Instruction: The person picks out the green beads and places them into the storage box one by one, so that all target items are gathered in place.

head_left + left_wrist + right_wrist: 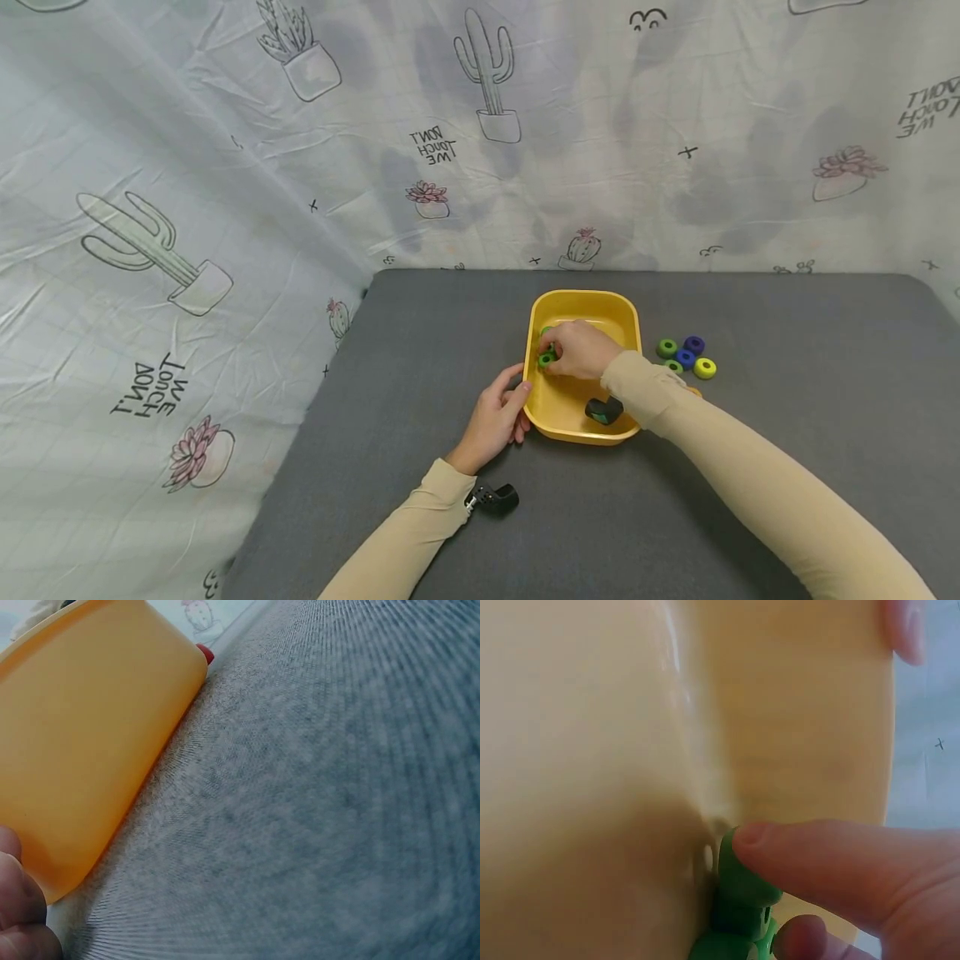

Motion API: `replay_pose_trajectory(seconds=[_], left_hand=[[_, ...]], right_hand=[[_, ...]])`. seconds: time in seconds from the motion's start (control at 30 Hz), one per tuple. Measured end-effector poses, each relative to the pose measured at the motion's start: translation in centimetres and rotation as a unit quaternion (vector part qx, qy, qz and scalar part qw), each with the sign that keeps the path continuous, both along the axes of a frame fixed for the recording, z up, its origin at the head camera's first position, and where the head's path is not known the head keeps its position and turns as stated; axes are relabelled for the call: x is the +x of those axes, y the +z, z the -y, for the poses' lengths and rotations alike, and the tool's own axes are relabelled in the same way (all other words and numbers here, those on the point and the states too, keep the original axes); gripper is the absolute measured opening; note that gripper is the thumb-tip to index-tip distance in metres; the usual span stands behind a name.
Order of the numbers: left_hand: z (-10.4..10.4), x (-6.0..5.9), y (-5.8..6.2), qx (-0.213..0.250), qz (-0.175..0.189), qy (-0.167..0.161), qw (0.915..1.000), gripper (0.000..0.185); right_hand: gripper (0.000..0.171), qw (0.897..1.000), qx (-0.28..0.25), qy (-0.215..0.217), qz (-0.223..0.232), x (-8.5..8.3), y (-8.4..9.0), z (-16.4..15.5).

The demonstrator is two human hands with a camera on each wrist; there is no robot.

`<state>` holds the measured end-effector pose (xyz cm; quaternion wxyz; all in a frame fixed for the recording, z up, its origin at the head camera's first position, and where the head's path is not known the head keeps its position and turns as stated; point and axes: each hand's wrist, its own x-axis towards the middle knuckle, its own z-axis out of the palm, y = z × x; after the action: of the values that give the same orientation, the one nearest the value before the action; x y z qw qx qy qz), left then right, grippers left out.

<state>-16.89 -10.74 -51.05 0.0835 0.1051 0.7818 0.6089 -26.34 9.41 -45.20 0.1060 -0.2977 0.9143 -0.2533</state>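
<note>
A deep yellow plastic bin [577, 408] stands on the grey table. My left hand [491, 421] grips its left wall, with the thumb over the rim and the other fingers outside; some of those fingers [22, 904] show in the left wrist view. Inside the bin, my right hand [581, 348] reaches to the left wall and pinches a green ring [746, 874], the thumb lying against its side. More green rings [547, 360] are gathered close by along that wall. The hand partly hides this group.
Right of the bin lie loose rings: green [667, 348], dark blue [694, 345], blue [686, 359] and yellow [705, 368]. An orange piece [695, 392] is partly covered by the right sleeve. A small red thing [205, 654] shows beyond the bin's far corner. Printed cloth [600, 183] hangs behind the table.
</note>
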Motion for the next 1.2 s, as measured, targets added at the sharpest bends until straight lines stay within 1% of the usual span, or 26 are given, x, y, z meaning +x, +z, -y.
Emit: replay_pose_trajectory(seconds=[0.13,0.23,0.47,0.57,0.77,1.0,1.2], left_hand=[[0.0,0.0,0.0,0.001,0.001,0.000,1.0000,0.046],[0.0,0.0,0.0,0.003,0.004,0.000,1.0000,0.047],[0.0,0.0,0.0,0.003,0.006,-0.001,1.0000,0.048],[0.0,0.0,0.0,0.003,0.004,-0.003,1.0000,0.048],[0.0,0.0,-0.1,0.004,0.001,-0.003,1.0000,0.049],[0.1,0.1,-0.1,0.002,0.002,-0.006,1.0000,0.050],[0.1,0.0,-0.1,0.000,-0.001,-0.007,1.0000,0.052]], right_hand=[[0.021,1.000,0.007,0.004,0.003,0.0,0.0,0.0],[0.022,1.000,0.004,-0.001,0.011,0.1,0.0,0.0],[0.025,0.999,-0.026,-0.022,0.035,0.2,0.3,-0.5],[0.025,0.998,-0.037,-0.026,0.037,0.3,0.5,-0.8],[0.027,0.998,-0.049,-0.036,0.032,0.5,1.1,-1.7],[0.029,0.994,-0.085,-0.059,0.029,1.1,2.6,-3.1],[0.029,0.991,-0.110,-0.075,-0.007,2.0,3.1,-4.5]])
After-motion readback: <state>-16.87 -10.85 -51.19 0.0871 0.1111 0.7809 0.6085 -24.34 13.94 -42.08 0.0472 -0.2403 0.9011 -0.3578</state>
